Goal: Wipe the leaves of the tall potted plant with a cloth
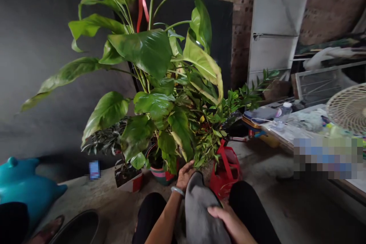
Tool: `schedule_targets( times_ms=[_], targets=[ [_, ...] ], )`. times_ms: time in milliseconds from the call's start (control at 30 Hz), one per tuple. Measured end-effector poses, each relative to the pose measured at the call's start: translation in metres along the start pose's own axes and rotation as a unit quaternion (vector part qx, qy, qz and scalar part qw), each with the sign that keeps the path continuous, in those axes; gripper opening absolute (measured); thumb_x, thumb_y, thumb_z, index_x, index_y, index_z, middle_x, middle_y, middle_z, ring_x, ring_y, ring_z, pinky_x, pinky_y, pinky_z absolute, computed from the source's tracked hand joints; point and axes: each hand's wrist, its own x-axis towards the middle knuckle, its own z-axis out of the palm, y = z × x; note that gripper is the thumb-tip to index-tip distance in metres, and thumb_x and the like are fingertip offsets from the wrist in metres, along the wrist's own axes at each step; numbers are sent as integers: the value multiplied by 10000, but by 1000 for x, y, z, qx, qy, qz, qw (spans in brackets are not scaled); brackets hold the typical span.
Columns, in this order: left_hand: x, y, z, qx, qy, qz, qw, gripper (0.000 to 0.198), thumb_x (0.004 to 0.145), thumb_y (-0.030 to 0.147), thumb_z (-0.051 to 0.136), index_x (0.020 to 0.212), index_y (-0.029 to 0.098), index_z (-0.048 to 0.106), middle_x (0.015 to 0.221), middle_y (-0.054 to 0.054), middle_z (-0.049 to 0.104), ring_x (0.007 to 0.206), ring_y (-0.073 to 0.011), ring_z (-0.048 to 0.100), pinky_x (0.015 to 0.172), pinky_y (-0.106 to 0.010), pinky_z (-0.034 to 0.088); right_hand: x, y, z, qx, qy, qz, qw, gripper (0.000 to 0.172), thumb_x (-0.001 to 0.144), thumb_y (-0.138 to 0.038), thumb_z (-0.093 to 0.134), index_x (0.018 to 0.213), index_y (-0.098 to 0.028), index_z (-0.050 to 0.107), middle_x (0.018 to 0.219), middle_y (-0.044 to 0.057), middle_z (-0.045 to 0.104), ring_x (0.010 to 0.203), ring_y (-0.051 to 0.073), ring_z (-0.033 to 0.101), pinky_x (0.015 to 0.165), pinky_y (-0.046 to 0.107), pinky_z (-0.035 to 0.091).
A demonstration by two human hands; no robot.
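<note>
A piece of grey cloth (200, 206) with a dark edge at its top hangs between my knees; its exact kind is unclear. My right hand (225, 217) grips its right side, thumb on top and the other fingers hidden. Just left of the cloth's upper end is my left hand (184, 177), a pale bangle (177, 190) on its wrist. Its fingers stretch forward beneath the drooping leaf tips of a large potted plant (143, 53); whether they touch a leaf I cannot tell.
A red bag (230, 166) stands in front of my right knee. Left of the hands are a striped pot (161, 175) and a white-and-red planter (130, 183). At far left sits a teal figure (20, 183) by a dark basin (78, 228). A cluttered table (286, 133) runs along the right.
</note>
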Motion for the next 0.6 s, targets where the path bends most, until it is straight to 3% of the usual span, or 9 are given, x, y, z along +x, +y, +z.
schedule_targets(
  times_ms=[67, 167, 267, 333, 433, 533, 600],
  targets=[
    [-5, 3, -1, 15, 4, -17, 1000, 601, 459, 340, 956, 1017, 162, 820, 888, -85, 803, 849, -258, 729, 791, -359, 565, -11, -15, -22, 1, 16, 9, 1000, 342, 558, -403, 841, 815, -185, 786, 675, 16, 787, 733, 260, 758, 679, 305, 567],
    [-14, 2, 5, 27, 18, -50, 998, 673, 531, 346, 909, 1166, 164, 779, 794, -34, 769, 613, -164, 649, 531, -267, 459, -7, -70, -49, 63, 83, 18, 994, 327, 619, -456, 842, 814, -206, 765, 654, 7, 780, 731, 266, 767, 702, 323, 589],
    [-21, 0, 14, 2, 29, -65, 997, 721, 493, 346, 918, 1171, 154, 763, 755, -12, 749, 554, -141, 608, 498, -256, 424, 12, -104, -42, 143, 80, 1, 987, 259, 644, -425, 818, 782, -231, 715, 590, -7, 751, 741, 278, 782, 735, 338, 608],
    [-23, 1, 17, -31, 18, -68, 997, 701, 466, 347, 935, 1121, 156, 775, 777, -29, 768, 615, -166, 653, 596, -290, 500, 21, -93, -24, 148, 55, 9, 987, 255, 644, -405, 817, 796, -229, 712, 612, -1, 761, 773, 285, 789, 749, 345, 611],
    [-24, 4, 13, -44, -17, -57, 997, 591, 454, 382, 958, 982, 166, 805, 865, -79, 806, 813, -244, 726, 805, -354, 553, 15, -40, -1, 102, 17, 73, 992, 346, 612, -439, 861, 801, -173, 747, 688, 67, 793, 780, 307, 788, 716, 353, 602],
    [-24, 4, 2, -22, -31, -70, 997, 571, 453, 379, 969, 966, 186, 808, 877, -81, 809, 873, -266, 734, 821, -357, 550, -5, -2, -8, 40, -11, 85, 996, 385, 546, -426, 893, 805, -166, 775, 730, 79, 810, 795, 313, 783, 699, 342, 585],
    [-25, 2, -3, -28, -33, -87, 995, 642, 484, 351, 959, 1079, 184, 782, 855, -65, 794, 798, -237, 726, 712, -325, 538, -16, -10, -27, 10, -11, 51, 999, 380, 553, -411, 891, 846, -193, 789, 757, 47, 821, 797, 290, 776, 702, 325, 578]
  ],
)
